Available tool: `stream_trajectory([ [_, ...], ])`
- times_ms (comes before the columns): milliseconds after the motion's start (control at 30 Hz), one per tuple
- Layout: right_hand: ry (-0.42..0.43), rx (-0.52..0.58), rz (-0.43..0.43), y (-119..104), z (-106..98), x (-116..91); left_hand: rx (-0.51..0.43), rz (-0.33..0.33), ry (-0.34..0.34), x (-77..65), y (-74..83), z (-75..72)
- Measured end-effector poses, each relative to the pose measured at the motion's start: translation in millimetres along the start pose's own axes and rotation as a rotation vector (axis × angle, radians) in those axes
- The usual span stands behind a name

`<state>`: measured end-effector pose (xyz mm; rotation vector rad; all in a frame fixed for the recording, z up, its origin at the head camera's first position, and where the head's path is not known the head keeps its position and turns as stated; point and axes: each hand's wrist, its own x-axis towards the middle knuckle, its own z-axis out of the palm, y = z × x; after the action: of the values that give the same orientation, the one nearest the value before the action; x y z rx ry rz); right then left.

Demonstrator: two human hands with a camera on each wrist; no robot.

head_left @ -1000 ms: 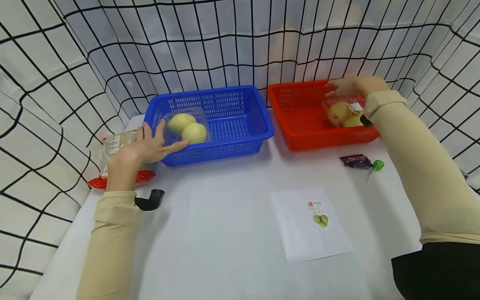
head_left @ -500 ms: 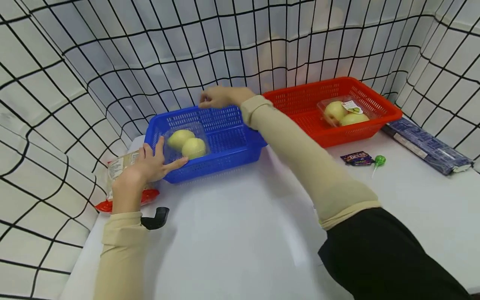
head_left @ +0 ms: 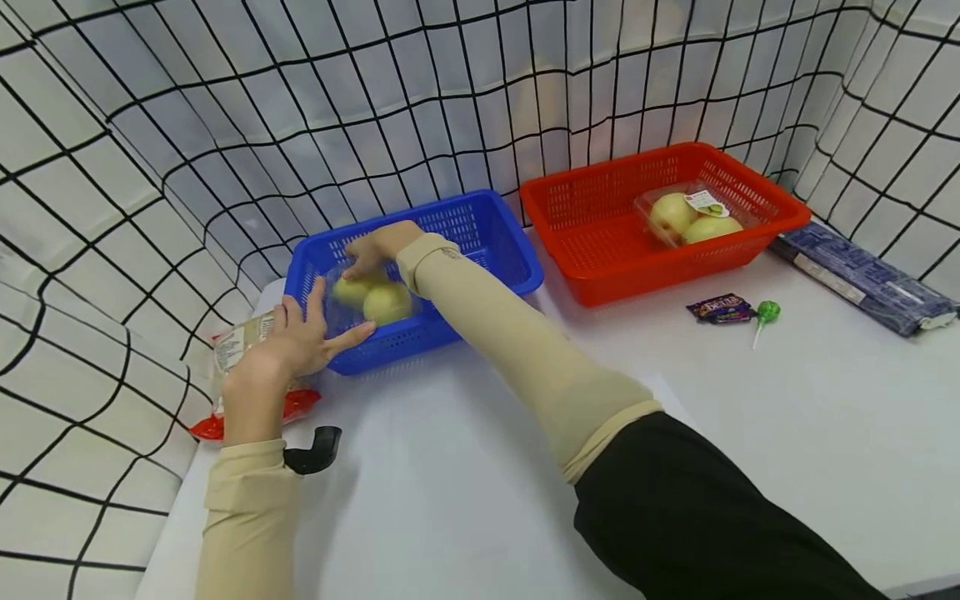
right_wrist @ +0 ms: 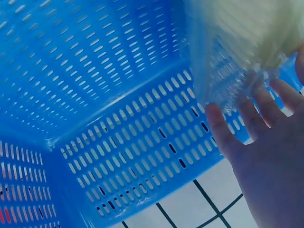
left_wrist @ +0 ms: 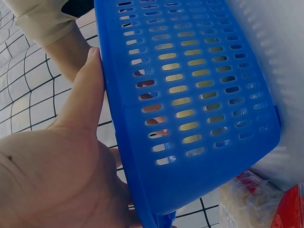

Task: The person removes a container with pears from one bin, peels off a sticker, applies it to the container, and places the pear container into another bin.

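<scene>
In the head view, a clear plastic pack of pale yellow pears [head_left: 387, 303] lies in the left end of the blue basket [head_left: 480, 242]. My right hand [head_left: 382, 246] reaches down over the back wall onto this pack. The right wrist view shows the fingertips [right_wrist: 216, 114] at the edge of the clear plastic [right_wrist: 223, 80], with the thumb at the fruit side. My left hand [head_left: 288, 350] rests on the basket's left front corner, fingers spread. Along the rim lies its thumb [left_wrist: 85, 90], while the other fingers are partly hidden behind the rim.
A red basket [head_left: 592, 250] on the right holds another pear pack [head_left: 690, 218]. Nearby lie a dark wrapped sweet [head_left: 720, 308], a green lollipop [head_left: 767, 312] and a long blue packet [head_left: 870, 279]. A red-ended food bag [head_left: 300, 402] sits under my left forearm. Black netting [head_left: 450, 108] surrounds the table.
My right hand has moved left from the pear pack in the red basket to the one in the blue basket. My left hand stays at the blue basket's corner.
</scene>
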<state>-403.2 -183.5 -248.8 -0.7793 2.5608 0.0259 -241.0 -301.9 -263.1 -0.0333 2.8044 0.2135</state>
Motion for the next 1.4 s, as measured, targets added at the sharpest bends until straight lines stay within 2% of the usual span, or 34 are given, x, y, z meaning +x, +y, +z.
stream_trajectory([
  [233,0.014,-0.055,-0.023,-5.3,-8.3,-9.0,0.001,-0.005,0.014,-1.9,-3.5,-2.8],
  [433,0.056,-0.122,-0.026,8.0,-8.8,-20.6,0.009,-0.007,-0.002,-2.5,5.2,-2.6],
  [600,0.154,-0.108,-0.163,18.2,-11.0,-19.5,-0.002,-0.017,0.000,-3.6,3.4,-1.2],
  [800,0.208,0.060,-0.330,23.5,-16.3,-21.9,-0.022,-0.021,-0.001,-5.8,-2.6,-2.3],
  [900,0.246,0.063,-0.387,24.5,-18.0,-27.1,-0.023,-0.020,-0.002,-6.1,-4.0,-3.8],
  [1033,0.333,-0.008,-0.377,22.8,-17.8,-40.0,-0.015,-0.007,0.012,-5.8,-4.4,-6.4],
  [1233,0.460,-0.121,-0.294,18.0,-11.5,-61.9,-0.018,0.003,0.032,-2.5,-3.7,-6.7],
  [1300,0.515,-0.109,-0.282,20.3,-9.3,-69.4,-0.016,0.009,0.027,-1.1,-2.4,-5.5],
  [1400,0.649,-0.066,-0.277,30.9,-8.1,-83.1,-0.013,0.011,0.015,0.9,-0.1,-3.6],
])
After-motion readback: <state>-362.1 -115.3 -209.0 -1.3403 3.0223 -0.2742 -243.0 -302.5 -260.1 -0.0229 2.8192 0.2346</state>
